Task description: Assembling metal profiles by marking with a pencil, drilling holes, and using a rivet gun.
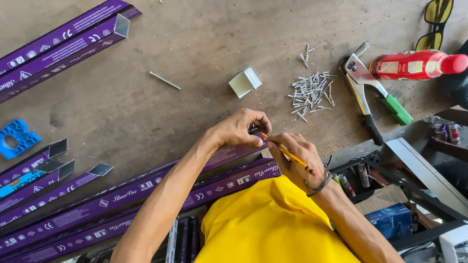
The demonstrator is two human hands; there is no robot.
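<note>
My left hand (pixel 240 127) is curled, fingertips pinching the end of a purple-wrapped metal profile (pixel 138 193) that runs toward the floor's lower left corner. My right hand (pixel 295 158) grips a yellow pencil (pixel 287 154), tip at that end. Loose rivets (pixel 312 91) lie near, beside a rivet gun (pixel 370 95).

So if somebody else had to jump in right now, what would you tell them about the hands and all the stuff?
Left hand: fingertips pinched on the end of a purple-wrapped metal profile that lies across the work surface.
Right hand: holds a yellow pencil, tip at the profile end by the left fingers.
Nearby: a pile of rivets, a rivet tool with a green grip, a red bottle, a small white angle piece, more purple profiles at far left.
Done: profile in place, pencil at it. Whether a mark is drawn is hidden by the fingers.
Left: rivets and tool lie untouched.
</note>
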